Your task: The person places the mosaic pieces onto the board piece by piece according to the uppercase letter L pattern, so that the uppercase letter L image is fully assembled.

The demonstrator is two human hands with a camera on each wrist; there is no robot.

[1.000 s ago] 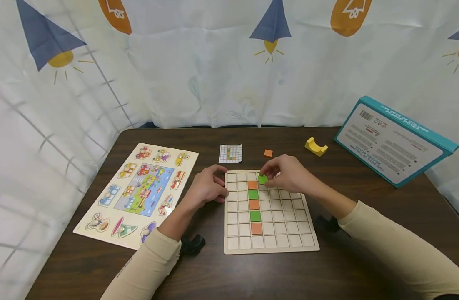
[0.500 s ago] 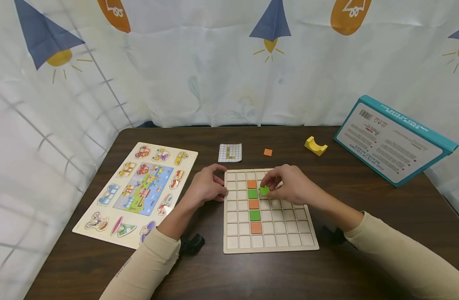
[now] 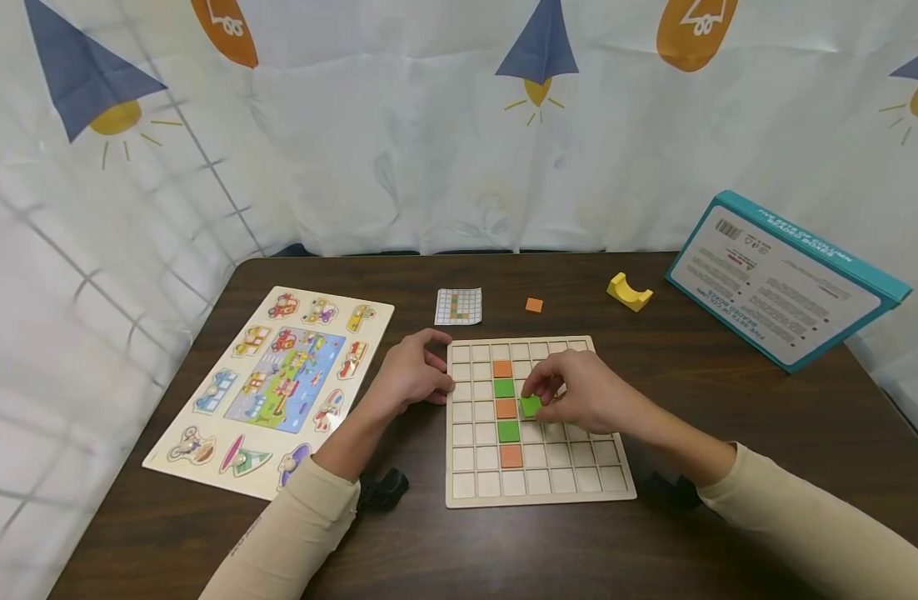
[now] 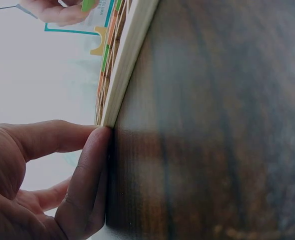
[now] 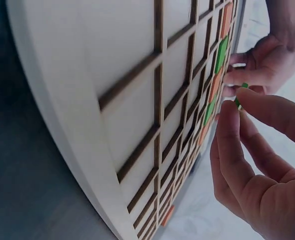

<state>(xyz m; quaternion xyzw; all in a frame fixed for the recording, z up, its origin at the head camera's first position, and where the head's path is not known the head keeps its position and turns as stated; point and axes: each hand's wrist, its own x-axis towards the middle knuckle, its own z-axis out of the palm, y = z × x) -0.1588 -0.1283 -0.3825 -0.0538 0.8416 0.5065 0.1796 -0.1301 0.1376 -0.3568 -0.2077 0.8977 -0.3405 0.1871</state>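
A wooden grid board (image 3: 468,483) lies on the table, with a column of alternating orange and green square tiles set in its cells; one green tile (image 3: 508,431) sits in the lower part of that column. My right hand (image 3: 582,393) hovers over the board just right of the column. Its thumb and fingertips pinch another green tile (image 3: 531,407), seen nearly edge-on in the right wrist view. Against the board's left edge rests my left hand (image 3: 412,371), its fingertips touching the side; the left wrist view shows them at the pale rim (image 4: 122,80).
Behind the board lie a small printed grid card (image 3: 458,307), a loose orange tile (image 3: 534,305) and a yellow arched block (image 3: 629,292). A knobbed picture puzzle (image 3: 227,400) covers the left side. A teal-edged box (image 3: 777,283) leans at the back right.
My right hand has moved the pinched green tile toward me along the column's right side, from near the top to mid-board. My left hand stays at the board's edge.
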